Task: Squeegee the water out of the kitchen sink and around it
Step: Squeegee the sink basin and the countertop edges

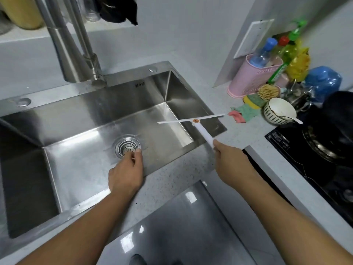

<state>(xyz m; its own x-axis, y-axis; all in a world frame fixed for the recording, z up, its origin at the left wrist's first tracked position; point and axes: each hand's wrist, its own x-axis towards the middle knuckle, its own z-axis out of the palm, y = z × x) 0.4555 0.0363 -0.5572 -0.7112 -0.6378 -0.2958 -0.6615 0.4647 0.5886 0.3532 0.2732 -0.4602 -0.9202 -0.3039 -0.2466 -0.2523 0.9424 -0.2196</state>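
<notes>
Two hands busy: my right hand grips the squeegee above the sink's right rim, my left hand pinches the strainer, so next I'd judge the blade must drop to the basin floor.

Pink perforated caddy holding bottles on the speckled table, blue-capped bottle, yellow-green sponge, crumpled pink and green cloth, patterned bowl with a spoon, black stovetop, blue bag

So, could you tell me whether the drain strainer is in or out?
In: the strainer sits seated in the sink floor, left hand fingertips at its edge.
</notes>
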